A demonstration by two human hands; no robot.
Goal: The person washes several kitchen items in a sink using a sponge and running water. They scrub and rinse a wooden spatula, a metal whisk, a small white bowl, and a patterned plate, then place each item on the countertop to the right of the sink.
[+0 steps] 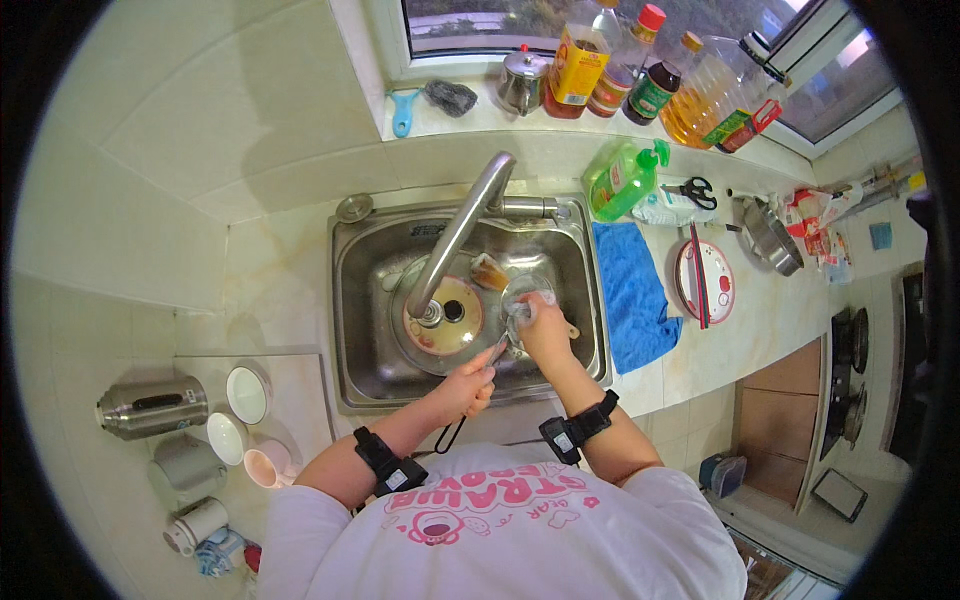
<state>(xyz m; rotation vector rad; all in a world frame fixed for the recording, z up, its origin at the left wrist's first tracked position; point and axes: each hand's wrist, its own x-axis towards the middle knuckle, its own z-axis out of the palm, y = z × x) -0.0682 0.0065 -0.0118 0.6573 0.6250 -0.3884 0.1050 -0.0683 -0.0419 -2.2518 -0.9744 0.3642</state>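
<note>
Over the steel sink (pixel 349 375), my left hand (pixel 466 388) is closed around the handle of a metal kitchen utensil (pixel 498 349), whose black loop hangs below the fist. My right hand (pixel 544 330) presses a pale, soapy-looking wad (pixel 525 304) against the utensil's round, shiny head; fingers hide part of both. Left of the hands, a patterned plate (pixel 457 341) lies in a larger round vessel on the sink bottom. A yellow-brown sponge with foam (pixel 489 271) sits just above it. The steel faucet (pixel 469 225) arches over the plate.
Right of the sink lie a blue cloth (pixel 634 300), a green soap pump bottle (pixel 619 184), a plate with chopsticks (pixel 720 281), scissors (pixel 699 193) and a metal pan (pixel 772 236). Bottles (pixel 577 71) line the windowsill. Cups (pixel 247 394) and a steel flask (pixel 154 407) stand at left.
</note>
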